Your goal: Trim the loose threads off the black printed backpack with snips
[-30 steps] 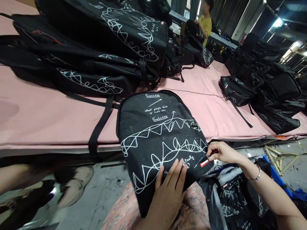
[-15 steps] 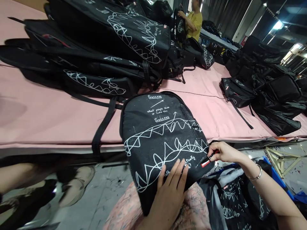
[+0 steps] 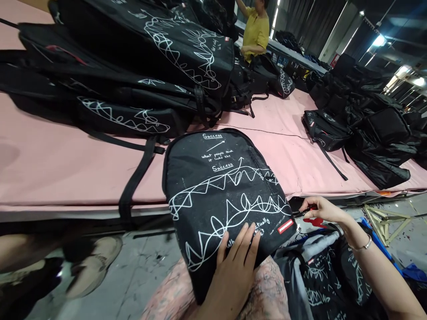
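Observation:
A black backpack (image 3: 207, 186) with white scribbled lines and lettering rests on my lap, its top leaning against the table edge. My left hand (image 3: 235, 262) lies on its lower front with fingers stretched out, covering part of the lettering. A small red label (image 3: 285, 226) shows near the lower right corner. Just past the backpack's right side, my right hand (image 3: 323, 210) grips red-handled scissors (image 3: 314, 221), their dark tip close to the bag's edge.
Black backpacks (image 3: 150, 58) are piled on the pink table (image 3: 83, 173), with more bags (image 3: 376, 115) heaped at right. More printed bags (image 3: 320, 275) lie low at my right. A person in a yellow top (image 3: 256, 31) stands behind the pile. Someone's shoe (image 3: 96, 266) is on the floor at left.
My right hand has moved right with the scissors, away from the red label to beyond the bag's edge. My left hand stays on the bag. The person in yellow has shifted posture.

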`<state>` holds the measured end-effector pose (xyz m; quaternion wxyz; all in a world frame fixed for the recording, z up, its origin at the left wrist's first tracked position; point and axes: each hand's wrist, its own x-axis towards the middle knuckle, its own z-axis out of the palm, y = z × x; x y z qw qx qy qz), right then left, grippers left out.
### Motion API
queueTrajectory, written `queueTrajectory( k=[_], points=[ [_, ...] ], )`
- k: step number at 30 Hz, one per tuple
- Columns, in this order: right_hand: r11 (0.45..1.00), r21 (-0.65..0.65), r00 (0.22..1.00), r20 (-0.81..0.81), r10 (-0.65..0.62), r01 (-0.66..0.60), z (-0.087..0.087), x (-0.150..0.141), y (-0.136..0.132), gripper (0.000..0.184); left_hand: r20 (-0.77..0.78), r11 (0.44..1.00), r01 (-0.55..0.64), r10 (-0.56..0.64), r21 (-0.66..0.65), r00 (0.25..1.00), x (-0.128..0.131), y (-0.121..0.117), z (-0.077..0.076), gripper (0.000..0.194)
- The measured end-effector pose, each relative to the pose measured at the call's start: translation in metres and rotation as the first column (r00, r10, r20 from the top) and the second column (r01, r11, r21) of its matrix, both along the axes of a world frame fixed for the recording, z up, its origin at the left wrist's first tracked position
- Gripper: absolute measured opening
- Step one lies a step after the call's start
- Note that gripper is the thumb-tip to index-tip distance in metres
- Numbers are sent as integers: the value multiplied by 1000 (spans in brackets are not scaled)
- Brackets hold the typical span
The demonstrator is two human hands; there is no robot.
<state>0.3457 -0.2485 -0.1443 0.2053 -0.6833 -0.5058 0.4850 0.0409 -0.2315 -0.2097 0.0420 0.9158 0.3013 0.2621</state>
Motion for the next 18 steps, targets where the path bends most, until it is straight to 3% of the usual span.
queueTrajectory(
  k=[12, 18],
  points=[
    [991, 80, 994, 28, 109, -110, -5, -25, 9, 10, -21, 999, -15, 16, 52, 1000, 1, 0, -1, 40],
    [964, 217, 976, 187, 114, -154, -7, -35, 4, 11, -64, 992, -9, 17, 123, 998, -2, -2, -13, 47]
  ],
)
